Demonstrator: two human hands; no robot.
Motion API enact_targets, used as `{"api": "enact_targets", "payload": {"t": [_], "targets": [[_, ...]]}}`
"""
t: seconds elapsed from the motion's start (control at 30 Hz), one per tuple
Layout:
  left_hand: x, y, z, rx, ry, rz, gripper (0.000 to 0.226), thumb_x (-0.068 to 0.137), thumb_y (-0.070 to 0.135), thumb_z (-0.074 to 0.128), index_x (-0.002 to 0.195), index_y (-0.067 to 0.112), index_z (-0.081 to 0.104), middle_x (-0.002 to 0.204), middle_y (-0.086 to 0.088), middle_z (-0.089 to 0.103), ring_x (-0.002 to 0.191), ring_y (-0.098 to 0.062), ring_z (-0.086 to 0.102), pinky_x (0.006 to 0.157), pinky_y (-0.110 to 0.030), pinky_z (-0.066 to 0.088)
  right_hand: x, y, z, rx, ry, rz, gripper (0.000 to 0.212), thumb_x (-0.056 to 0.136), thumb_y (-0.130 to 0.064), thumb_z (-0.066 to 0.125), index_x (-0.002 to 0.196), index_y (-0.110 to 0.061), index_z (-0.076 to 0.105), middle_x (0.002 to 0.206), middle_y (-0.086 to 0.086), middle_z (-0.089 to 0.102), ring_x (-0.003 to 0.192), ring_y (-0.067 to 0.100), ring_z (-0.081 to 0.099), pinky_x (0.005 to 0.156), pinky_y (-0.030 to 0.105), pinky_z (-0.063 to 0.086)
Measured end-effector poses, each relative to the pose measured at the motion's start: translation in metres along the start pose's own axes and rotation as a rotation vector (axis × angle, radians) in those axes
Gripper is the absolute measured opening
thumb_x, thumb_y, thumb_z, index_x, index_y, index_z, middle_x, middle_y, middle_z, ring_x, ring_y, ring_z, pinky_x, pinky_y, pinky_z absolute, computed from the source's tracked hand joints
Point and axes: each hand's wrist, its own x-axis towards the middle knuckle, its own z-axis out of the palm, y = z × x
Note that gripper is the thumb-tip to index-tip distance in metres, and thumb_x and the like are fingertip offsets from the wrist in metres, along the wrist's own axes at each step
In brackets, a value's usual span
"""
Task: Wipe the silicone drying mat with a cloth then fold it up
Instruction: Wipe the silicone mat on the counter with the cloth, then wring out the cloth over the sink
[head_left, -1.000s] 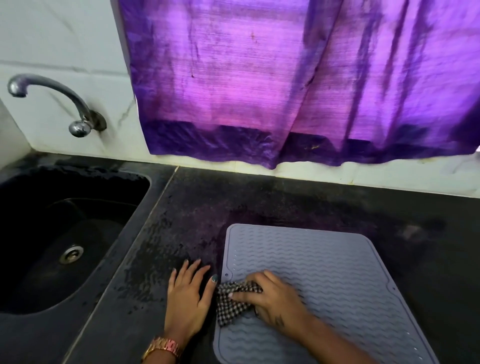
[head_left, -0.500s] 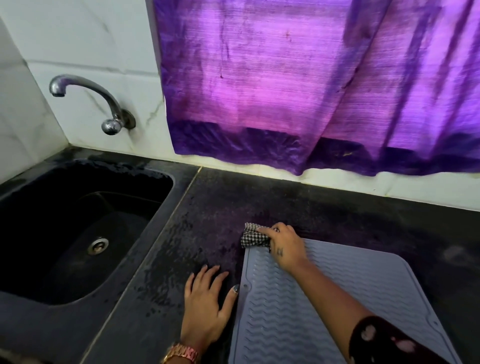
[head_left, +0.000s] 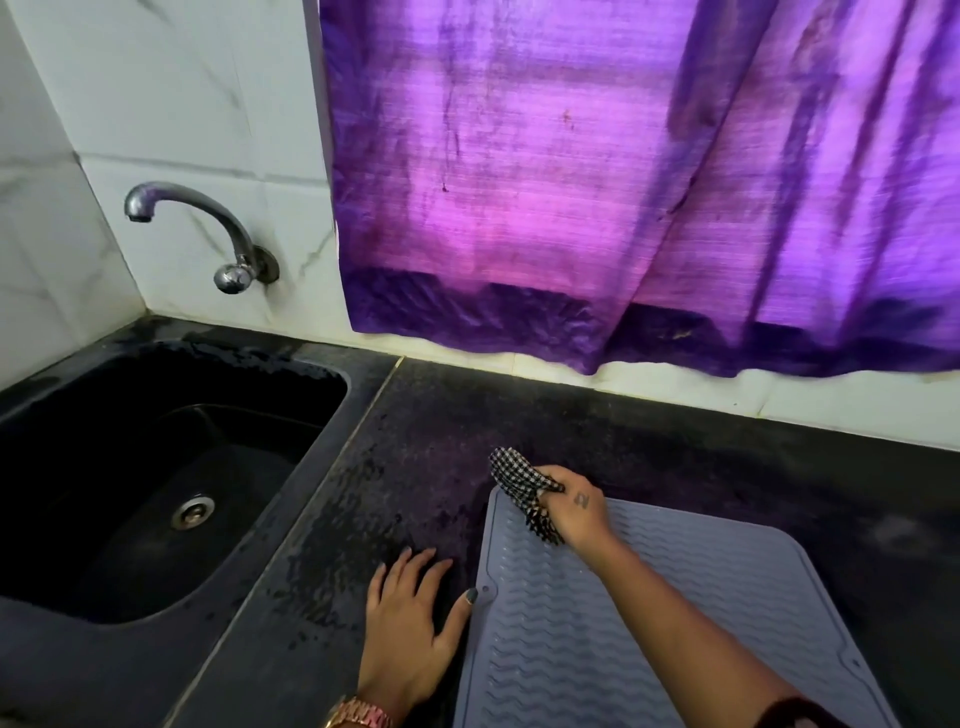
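Note:
A grey silicone drying mat (head_left: 727, 613) with a wavy ribbed surface lies flat on the dark counter at the lower right. My right hand (head_left: 576, 512) grips a bunched black-and-white checked cloth (head_left: 522, 491) at the mat's far left corner; the cloth hangs partly off the mat's edge. My left hand (head_left: 410, 634) rests flat on the counter just left of the mat, fingers spread, with its thumb tip touching the mat's left edge. A gold watch sits on that wrist.
A black sink (head_left: 156, 478) with a metal drain (head_left: 193, 512) fills the left side, under a chrome tap (head_left: 208, 234) on the white tiled wall. A purple curtain (head_left: 623, 182) hangs behind the counter (head_left: 675, 441).
My right hand swept the cloth from the mat's near left edge up to its far left corner and has now lifted and turned the cloth. My left hand stayed flat beside the mat.

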Motion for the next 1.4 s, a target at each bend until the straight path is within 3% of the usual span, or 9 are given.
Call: {"api": "enact_targets", "payload": {"t": [0.13,0.23,0.43,0.53,0.67,0.83,1.0,1.1,1.4], "targets": [[0.007,0.009,-0.008,-0.039,0.003,-0.083,0.073,0.079,0.077,0.012,0.132,0.04,0.045,0.138,0.02,0.041,0.134,-0.006,0.029,0.113,-0.029,0.011,-0.012,-0.016,-0.004,0.381,-0.095,0.187,0.019,0.092,-0.01,0.051,0.095,-0.025,0.062,0.091,0.004,0.069,0.082,0.022,0.066,0.073,0.038,0.058],[0.029,0.015,-0.02,-0.148,-0.075,-0.178,0.058,0.085,0.072,0.029,0.133,0.04,0.042,0.135,0.016,0.046,0.128,-0.009,0.037,0.108,-0.035,0.024,-0.019,-0.031,-0.004,0.496,-0.164,0.241,0.021,0.094,-0.007,0.048,0.091,-0.023,0.061,0.084,0.003,0.069,0.073,0.018,0.066,0.053,0.028,0.055],[0.078,0.037,-0.071,-0.912,-0.116,-0.275,0.045,0.091,0.047,0.05,0.13,0.026,0.049,0.127,0.0,0.058,0.111,-0.015,0.055,0.095,-0.031,0.042,-0.029,-0.076,-0.001,0.734,-0.291,0.257,0.023,0.092,-0.002,0.047,0.109,-0.01,0.061,0.099,0.016,0.068,0.087,0.031,0.064,0.074,0.04,0.052],[0.101,0.05,-0.104,-1.168,-0.136,-0.257,0.041,0.091,0.035,0.056,0.129,0.022,0.048,0.125,-0.002,0.06,0.114,-0.018,0.056,0.102,-0.041,0.042,-0.031,-0.109,-0.001,0.88,-0.357,0.24,0.021,0.094,-0.004,0.044,0.105,-0.012,0.06,0.09,0.014,0.068,0.079,0.028,0.063,0.068,0.039,0.051],[0.13,0.057,-0.153,-1.39,-0.093,-0.14,0.042,0.086,0.005,0.062,0.126,0.013,0.05,0.108,-0.005,0.067,0.099,-0.019,0.063,0.088,-0.032,0.05,-0.033,-0.159,-0.008,0.983,-0.374,0.179,0.016,0.094,-0.01,0.046,0.098,-0.015,0.061,0.072,0.007,0.071,0.071,0.022,0.064,0.058,0.032,0.051],[0.146,0.06,-0.221,-1.424,-0.062,0.019,0.062,0.078,-0.007,0.065,0.133,0.012,0.044,0.117,-0.014,0.063,0.108,-0.029,0.061,0.099,-0.046,0.046,-0.035,-0.227,-0.016,0.99,-0.341,0.031,0.013,0.094,-0.015,0.05,0.099,-0.02,0.062,0.075,0.004,0.07,0.068,0.019,0.065,0.055,0.029,0.051],[0.146,0.047,-0.276,-1.402,-0.109,0.149,0.076,0.075,-0.015,0.062,0.138,0.02,0.039,0.122,-0.013,0.061,0.101,-0.025,0.064,0.079,-0.035,0.055,-0.037,-0.272,-0.012,1.029,-0.355,-0.088,0.01,0.093,-0.017,0.053,0.097,-0.016,0.062,0.083,0.008,0.072,0.073,0.023,0.068,0.059,0.034,0.054],[0.145,0.032,-0.291,-1.376,-0.115,0.166,0.082,0.075,-0.021,0.058,0.143,0.019,0.033,0.127,-0.015,0.058,0.104,-0.026,0.062,0.086,-0.04,0.052,-0.038,-0.285,-0.004,1.038,-0.394,-0.088,0.011,0.092,-0.018,0.054,0.099,-0.016,0.062,0.085,0.009,0.071,0.074,0.023,0.068,0.053,0.031,0.053],[0.14,-0.025,-0.296,-1.398,-0.024,0.101,0.09,0.076,-0.025,0.053,0.145,0.026,0.026,0.118,-0.01,0.063,0.094,-0.02,0.065,0.075,-0.032,0.055,-0.031,-0.311,0.049,1.047,-0.563,-0.034,0.013,0.093,-0.014,0.052,0.099,-0.007,0.061,0.077,0.012,0.072,0.061,0.024,0.069,0.051,0.034,0.057]]}}
